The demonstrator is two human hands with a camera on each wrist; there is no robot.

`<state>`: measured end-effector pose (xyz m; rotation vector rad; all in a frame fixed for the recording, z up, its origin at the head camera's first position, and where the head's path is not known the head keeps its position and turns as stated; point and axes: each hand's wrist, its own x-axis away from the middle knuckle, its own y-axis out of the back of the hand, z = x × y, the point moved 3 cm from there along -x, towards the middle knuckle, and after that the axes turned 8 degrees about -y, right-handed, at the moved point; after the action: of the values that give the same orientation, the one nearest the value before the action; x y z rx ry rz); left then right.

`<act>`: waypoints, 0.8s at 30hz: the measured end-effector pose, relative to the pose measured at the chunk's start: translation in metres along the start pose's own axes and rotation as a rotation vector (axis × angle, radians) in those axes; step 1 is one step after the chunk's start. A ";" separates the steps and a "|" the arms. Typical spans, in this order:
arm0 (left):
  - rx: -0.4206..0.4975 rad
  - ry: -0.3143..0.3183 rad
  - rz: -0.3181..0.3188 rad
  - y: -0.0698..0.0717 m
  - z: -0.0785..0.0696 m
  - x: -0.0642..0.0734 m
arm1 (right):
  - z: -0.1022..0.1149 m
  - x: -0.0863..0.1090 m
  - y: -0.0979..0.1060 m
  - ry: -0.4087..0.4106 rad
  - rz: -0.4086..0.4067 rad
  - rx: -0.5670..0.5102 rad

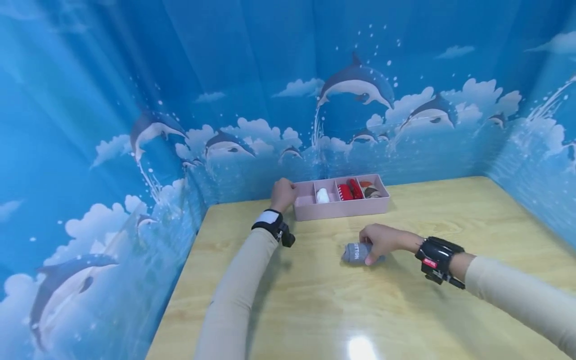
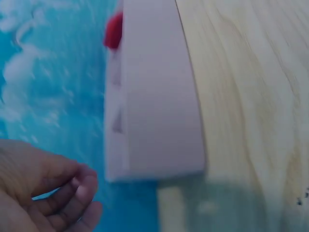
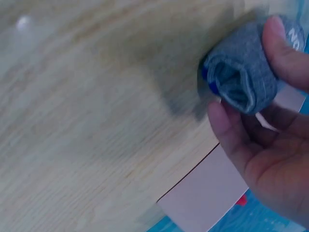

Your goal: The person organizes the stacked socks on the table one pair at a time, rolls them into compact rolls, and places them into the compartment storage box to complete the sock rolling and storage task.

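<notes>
A rolled grey sock (image 1: 357, 253) with white lettering lies at the middle of the table, and my right hand (image 1: 382, 242) grips it between thumb and fingers. The right wrist view shows the roll's coiled end, with a bit of blue on the sock (image 3: 241, 67). Behind it stands a long pink divided box (image 1: 342, 209). My left hand (image 1: 283, 195) is at the box's left end, its fingers loosely curled with nothing in them. In the left wrist view a gap shows between that hand (image 2: 53, 193) and the box (image 2: 159, 96).
From left, the box has a bare compartment (image 1: 305, 194), one with a white bundle (image 1: 322, 195), one with red bundles (image 1: 350, 190), and one with brown and orange bundles (image 1: 371, 190). A blue dolphin-print curtain (image 1: 252, 100) hangs behind the wooden table (image 1: 315, 300).
</notes>
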<state>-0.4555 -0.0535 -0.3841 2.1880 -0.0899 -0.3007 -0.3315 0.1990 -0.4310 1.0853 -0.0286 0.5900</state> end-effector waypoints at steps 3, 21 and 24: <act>0.009 0.081 -0.015 -0.004 0.016 -0.003 | 0.004 0.006 -0.003 -0.038 -0.059 0.017; 0.480 0.342 -0.057 -0.025 0.061 -0.010 | 0.075 -0.108 0.094 -0.407 -0.114 -0.701; 0.442 0.346 -0.056 -0.024 0.061 -0.011 | 0.084 -0.132 0.089 -0.432 -0.143 -0.702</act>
<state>-0.4819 -0.0851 -0.4361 2.6507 0.1085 0.0816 -0.4631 0.1002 -0.3581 0.5030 -0.4951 0.1731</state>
